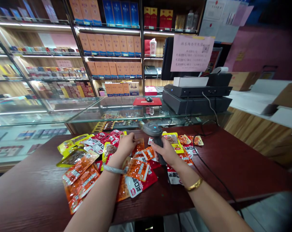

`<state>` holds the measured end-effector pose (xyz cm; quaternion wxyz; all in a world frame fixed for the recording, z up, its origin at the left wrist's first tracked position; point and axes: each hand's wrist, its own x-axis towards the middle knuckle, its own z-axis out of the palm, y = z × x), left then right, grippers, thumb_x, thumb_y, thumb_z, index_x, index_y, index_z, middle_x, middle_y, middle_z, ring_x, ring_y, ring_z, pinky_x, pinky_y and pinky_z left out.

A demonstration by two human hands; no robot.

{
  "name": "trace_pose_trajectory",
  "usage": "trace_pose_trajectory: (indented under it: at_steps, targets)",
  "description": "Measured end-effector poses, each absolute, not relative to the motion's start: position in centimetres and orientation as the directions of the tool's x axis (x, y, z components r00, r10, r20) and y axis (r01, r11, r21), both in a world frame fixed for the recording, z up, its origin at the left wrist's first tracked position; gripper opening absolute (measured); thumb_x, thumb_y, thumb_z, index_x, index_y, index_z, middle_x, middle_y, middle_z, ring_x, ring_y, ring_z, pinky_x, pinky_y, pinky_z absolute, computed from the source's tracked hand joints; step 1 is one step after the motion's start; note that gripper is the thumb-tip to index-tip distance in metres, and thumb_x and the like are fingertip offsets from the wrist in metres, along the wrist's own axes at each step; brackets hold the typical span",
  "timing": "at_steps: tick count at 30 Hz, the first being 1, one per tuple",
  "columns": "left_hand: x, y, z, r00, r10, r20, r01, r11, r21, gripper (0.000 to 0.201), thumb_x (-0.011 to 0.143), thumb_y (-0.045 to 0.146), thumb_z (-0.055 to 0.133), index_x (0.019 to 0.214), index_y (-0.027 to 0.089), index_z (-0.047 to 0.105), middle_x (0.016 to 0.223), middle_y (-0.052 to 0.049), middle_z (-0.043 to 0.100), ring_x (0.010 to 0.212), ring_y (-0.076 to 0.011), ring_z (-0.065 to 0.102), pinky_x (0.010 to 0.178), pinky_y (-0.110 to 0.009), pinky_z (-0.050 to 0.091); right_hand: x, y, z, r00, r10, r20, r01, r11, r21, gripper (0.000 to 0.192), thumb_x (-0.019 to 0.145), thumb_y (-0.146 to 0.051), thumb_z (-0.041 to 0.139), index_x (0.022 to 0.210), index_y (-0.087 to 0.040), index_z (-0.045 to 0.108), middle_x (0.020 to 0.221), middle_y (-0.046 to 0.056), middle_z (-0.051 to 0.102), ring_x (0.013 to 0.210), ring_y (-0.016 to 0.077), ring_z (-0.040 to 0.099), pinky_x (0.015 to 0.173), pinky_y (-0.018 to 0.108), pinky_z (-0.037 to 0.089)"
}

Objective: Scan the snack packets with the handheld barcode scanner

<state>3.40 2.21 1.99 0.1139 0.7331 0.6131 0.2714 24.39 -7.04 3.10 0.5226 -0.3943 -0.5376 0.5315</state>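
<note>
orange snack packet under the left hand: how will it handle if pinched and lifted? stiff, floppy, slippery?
Likely floppy: the orange snack packet that the left hand pinches looks like a thin flat foil pouch. Probably light, being small and flat. Its glossy film may be slippery, and it overlaps other packets on the dark wooden counter, so neighbours could shift. The right hand grips the barcode scanner.
</note>
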Motion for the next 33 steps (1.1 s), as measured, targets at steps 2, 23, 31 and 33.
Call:
trace_pose_trajectory:
  at_steps: [2, 23, 31, 33]
  targets:
    - [3.5, 2.4, 2.2, -0.013, 0.950, 0.312, 0.696, -0.215, 0.685, 0.026, 0.082, 0.031, 0.072, 0.074, 0.024, 0.049, 0.067, 0.004, 0.058, 0.068, -0.0176, 0.057, 0.069, -0.028, 0.041, 24.4, -7.1, 3.2, -0.141, 0.980, 0.139, -0.136, 0.120, -0.983, 0.041, 0.078, -0.048, 0.079, 0.096, -0.024, 0.051, 0.046, -0.010, 0.055, 0.035, 0.0114, 0.047, 0.040, 0.024, 0.042]
    - [3.9, 1.7, 3.8, -0.024, 0.983, -0.184, -0.447, 0.154, 0.881, 0.030, 0.069, -0.003, 0.083, 0.090, 0.013, 0.068, 0.081, -0.006, 0.075, 0.075, -0.0146, 0.074, 0.071, -0.022, 0.062, 24.3, -6.9, 2.8, -0.139, 0.981, 0.137, -0.142, 0.117, -0.983, 0.046, 0.078, -0.052, 0.080, 0.098, -0.025, 0.049, 0.046, -0.010, 0.055, 0.035, 0.0119, 0.045, 0.040, 0.024, 0.040]
    - [3.7, 1.8, 2.6, -0.103, 0.993, -0.050, -0.243, 0.023, 0.970, 0.042, 0.060, 0.025, 0.093, 0.096, 0.011, 0.076, 0.090, -0.009, 0.079, 0.061, -0.0128, 0.068, 0.046, -0.019, 0.050, 24.1, -7.6, 3.4, -0.231, 0.962, 0.143, -0.091, 0.125, -0.988, 0.040, 0.081, -0.049, 0.077, 0.096, -0.025, 0.050, 0.048, -0.009, 0.056, 0.036, 0.0124, 0.048, 0.041, 0.024, 0.040]
    - [4.0, 1.6, 2.9, -0.082, 0.996, -0.039, -0.221, 0.020, 0.975, 0.043, 0.060, 0.027, 0.093, 0.096, 0.011, 0.077, 0.092, -0.010, 0.080, 0.066, -0.0161, 0.071, 0.047, -0.021, 0.051, 24.0, -7.6, 3.4, -0.238, 0.960, 0.145, -0.092, 0.127, -0.988, 0.039, 0.081, -0.048, 0.077, 0.096, -0.024, 0.050, 0.047, -0.009, 0.056, 0.036, 0.0121, 0.048, 0.041, 0.024, 0.040]
